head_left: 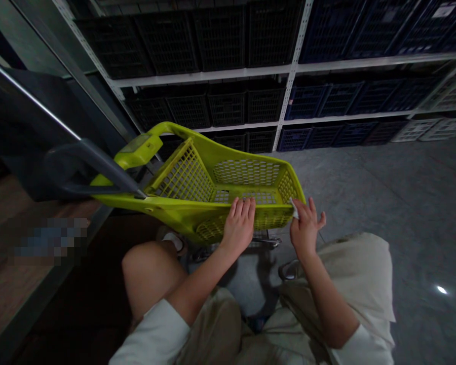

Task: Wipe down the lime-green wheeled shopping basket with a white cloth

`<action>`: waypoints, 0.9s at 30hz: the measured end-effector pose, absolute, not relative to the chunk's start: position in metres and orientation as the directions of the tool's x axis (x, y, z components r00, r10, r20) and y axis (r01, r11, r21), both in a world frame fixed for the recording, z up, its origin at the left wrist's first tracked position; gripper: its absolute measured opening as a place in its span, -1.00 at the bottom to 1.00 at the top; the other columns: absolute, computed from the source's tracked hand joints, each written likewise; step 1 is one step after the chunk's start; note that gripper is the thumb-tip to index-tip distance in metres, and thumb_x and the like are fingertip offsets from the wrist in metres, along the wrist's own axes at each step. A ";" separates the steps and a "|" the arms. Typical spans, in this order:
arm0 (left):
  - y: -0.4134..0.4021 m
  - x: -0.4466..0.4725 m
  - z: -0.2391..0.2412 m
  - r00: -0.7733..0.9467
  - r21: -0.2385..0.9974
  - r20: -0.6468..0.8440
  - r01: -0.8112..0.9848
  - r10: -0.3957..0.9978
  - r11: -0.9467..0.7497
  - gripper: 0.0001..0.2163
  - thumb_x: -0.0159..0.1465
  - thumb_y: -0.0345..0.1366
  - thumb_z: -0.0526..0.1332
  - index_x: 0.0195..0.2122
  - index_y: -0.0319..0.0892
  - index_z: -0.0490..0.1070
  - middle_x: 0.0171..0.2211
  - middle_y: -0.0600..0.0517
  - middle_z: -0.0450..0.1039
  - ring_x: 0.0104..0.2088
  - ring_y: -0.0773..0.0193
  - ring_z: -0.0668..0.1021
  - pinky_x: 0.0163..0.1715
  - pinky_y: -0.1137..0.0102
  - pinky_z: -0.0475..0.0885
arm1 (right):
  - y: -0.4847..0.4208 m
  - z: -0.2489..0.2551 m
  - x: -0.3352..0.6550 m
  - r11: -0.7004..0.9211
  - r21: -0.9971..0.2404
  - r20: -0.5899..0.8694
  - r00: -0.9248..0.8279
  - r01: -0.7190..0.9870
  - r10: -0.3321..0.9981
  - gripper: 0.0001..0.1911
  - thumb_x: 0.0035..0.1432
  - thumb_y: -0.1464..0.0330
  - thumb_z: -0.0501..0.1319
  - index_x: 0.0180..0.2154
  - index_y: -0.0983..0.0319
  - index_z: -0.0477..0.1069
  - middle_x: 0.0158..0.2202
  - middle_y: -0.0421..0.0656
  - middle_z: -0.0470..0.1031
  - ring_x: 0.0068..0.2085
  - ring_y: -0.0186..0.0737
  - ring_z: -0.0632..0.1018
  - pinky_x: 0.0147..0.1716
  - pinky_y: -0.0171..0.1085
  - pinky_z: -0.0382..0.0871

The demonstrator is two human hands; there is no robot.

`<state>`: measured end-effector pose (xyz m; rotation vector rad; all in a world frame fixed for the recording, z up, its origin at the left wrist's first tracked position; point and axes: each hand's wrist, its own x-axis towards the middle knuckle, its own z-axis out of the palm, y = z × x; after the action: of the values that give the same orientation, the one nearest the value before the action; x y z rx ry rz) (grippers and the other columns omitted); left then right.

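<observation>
A yellow-green plastic shopping cart (pixel 247 152) stands in front of my knees, its basket walls perforated and its inside bare. My left hand (pixel 240 225) has its fingers laid together over the near rim, gripping it around the middle. Farther right, at the front corner of the same rim, my right hand (pixel 304 228) pinches a small white cloth or tissue (pixel 294 208) against the plastic. Its outer fingers are spread away from the cart. Most of the white piece is hidden by the fingers.
Metal shelving (pixel 289 96) with rows of black crates (pixel 220 38) and dark blue crates (pixel 338 96) runs behind the cart. The cart's grey handle (pixel 106 167) points left, beside a brown surface (pixel 7 284). Grey floor (pixel 421 213) lies at right.
</observation>
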<state>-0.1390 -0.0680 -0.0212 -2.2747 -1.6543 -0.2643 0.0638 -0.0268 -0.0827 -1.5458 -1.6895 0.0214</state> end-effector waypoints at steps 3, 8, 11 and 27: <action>-0.067 -0.139 -0.024 0.315 -0.157 0.341 0.948 0.886 -0.277 -0.45 0.35 -0.36 0.04 0.34 -0.50 0.09 0.27 -0.27 0.30 0.28 -0.01 0.34 0.40 0.07 0.05 | -0.041 -0.063 0.012 0.383 -0.473 0.542 -0.080 0.793 0.836 -0.38 0.09 0.55 -0.01 0.18 0.15 0.35 0.17 -0.11 0.49 0.40 -0.11 0.20 0.35 0.15 -0.32; -0.066 -0.140 -0.025 0.325 -0.165 0.349 0.945 0.879 -0.283 -0.48 0.36 -0.36 0.02 0.32 -0.48 0.14 0.25 -0.26 0.33 0.27 0.00 0.36 0.39 0.07 0.07 | -0.052 -0.046 -0.022 0.466 -0.470 0.510 -0.201 0.749 0.837 -0.31 0.05 0.58 -0.01 0.23 0.17 0.31 0.21 -0.09 0.45 0.40 -0.13 0.19 0.36 0.08 -0.35; -0.067 -0.140 -0.022 0.329 -0.150 0.342 0.944 0.880 -0.295 -0.48 0.35 -0.36 0.03 0.32 -0.48 0.13 0.25 -0.25 0.33 0.26 0.02 0.36 0.40 0.10 0.05 | -0.047 -0.050 0.003 0.492 -0.408 0.508 -0.256 0.769 0.822 -0.27 0.05 0.57 0.01 0.24 0.06 0.30 0.20 -0.18 0.46 0.42 -0.09 0.13 0.35 0.13 -0.42; -0.067 -0.140 -0.023 0.311 -0.142 0.327 0.950 0.893 -0.279 -0.47 0.35 -0.36 0.02 0.33 -0.48 0.12 0.27 -0.25 0.31 0.25 0.00 0.36 0.40 0.08 0.04 | -0.046 -0.060 0.007 0.324 -0.464 0.515 -0.046 0.824 0.856 -0.37 0.13 0.51 -0.03 0.22 0.12 0.33 0.21 -0.09 0.46 0.40 -0.01 0.17 0.32 0.22 -0.25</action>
<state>-0.1398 -0.0670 -0.0228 -2.2741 -1.6602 -0.2626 0.0072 -0.0461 -0.0595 -1.4886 -1.8514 0.0537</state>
